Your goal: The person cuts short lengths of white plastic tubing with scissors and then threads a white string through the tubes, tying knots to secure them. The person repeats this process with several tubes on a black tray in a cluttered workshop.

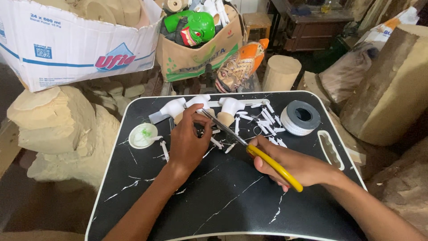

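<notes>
Two hands work over a black, marble-patterned table [232, 201], and we note them from the near edge outward. Our right hand [294, 165] has its fingers closed through the yellow handles of the scissors [249, 145]; the blades run up and left and look parted near the tip. Our left hand [187, 143] pinches a small white piece, fingers drawn together at the blade tips, beside the white wooden figure parts [200, 107] at the table's far edge.

Risks as we judge them: the left fingertips sit right at the blades, so a quick closing could nick a finger. White offcuts [267, 122] lie scattered, and a sweep of either wrist could push them off the table. The small white dish with green paint [142, 135] sits near the left forearm and could be knocked or smeared. The roll of white tape [302, 117] lies far right, well apart from both hands.

Hard to make out: what the left fingers hold is mostly covered by the hand, and we cannot tell its shape. The right palm hides the lower scissor loop. Beyond the table, a green mask [191, 27] in a cardboard box, an orange mask [243, 64] and pale carved wood blocks [67, 129] are partly cut off.
</notes>
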